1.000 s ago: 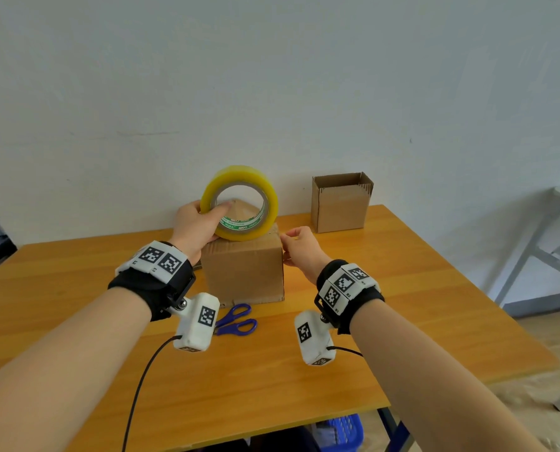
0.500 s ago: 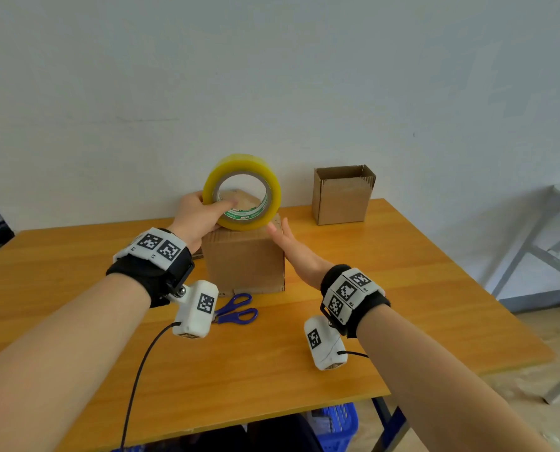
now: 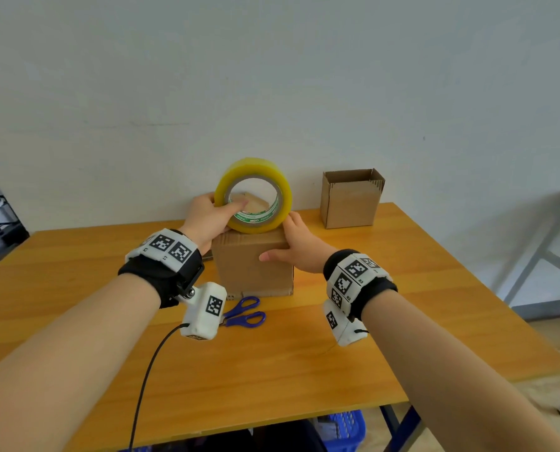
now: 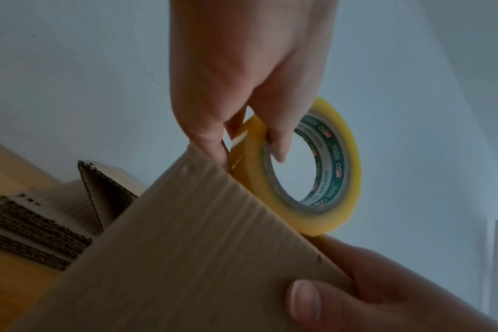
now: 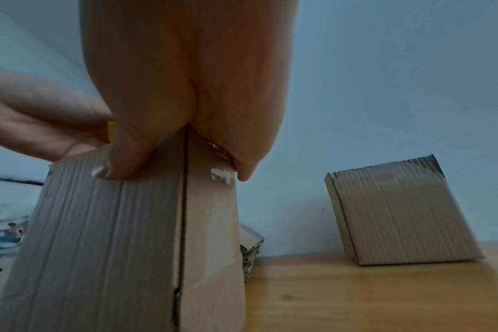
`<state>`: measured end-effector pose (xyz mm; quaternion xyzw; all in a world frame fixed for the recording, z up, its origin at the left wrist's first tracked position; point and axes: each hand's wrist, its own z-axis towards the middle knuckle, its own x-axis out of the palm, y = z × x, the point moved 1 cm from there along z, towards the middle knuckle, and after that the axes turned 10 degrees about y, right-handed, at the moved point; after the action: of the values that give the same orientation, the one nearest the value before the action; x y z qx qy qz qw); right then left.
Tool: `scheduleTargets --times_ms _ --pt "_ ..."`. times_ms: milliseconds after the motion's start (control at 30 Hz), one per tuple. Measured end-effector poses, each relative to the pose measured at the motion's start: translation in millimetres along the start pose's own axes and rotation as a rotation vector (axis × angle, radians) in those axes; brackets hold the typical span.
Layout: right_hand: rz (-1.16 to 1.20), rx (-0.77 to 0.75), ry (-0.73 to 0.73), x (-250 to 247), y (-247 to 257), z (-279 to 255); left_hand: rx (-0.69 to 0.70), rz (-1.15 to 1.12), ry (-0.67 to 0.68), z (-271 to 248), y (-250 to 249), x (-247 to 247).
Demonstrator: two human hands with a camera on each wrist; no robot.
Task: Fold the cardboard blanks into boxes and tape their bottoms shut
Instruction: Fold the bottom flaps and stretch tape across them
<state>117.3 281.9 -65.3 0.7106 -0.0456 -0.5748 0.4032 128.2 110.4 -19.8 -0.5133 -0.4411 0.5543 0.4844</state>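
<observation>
- Both forearms reach forward side by side, bare, each with a black wrist band carrying white marker blocks and a small white camera unit hanging below.
- The left hand (image 3: 206,216) is raised, with its thumb hooked into the core of the tape roll (image 3: 254,195) and its fingers wrapped round the outer rim, holding the roll upright on top of the box (image 3: 252,265).
- The right hand (image 3: 296,246) clasps the box's upper right corner: the thumb lies across the near face and the fingers run along the right side.
- The right palm sits over the corner edge, just beside the roll.
</observation>
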Motion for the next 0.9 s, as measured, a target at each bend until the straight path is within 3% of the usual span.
scheduleTargets --times_ms 100,433,900 --pt "-0.076 0.008 0.033 -3 3 -1 0.027 0.01 -0.016 0 -5 0" --pt "-0.218 0.025 0.072 -6 9 -6 0.209 0.358 -0.142 5 -12 -1" --pt "-0.265 0.053 0.094 -7 12 -4 0.31 0.734 -0.296 9 -12 -73"
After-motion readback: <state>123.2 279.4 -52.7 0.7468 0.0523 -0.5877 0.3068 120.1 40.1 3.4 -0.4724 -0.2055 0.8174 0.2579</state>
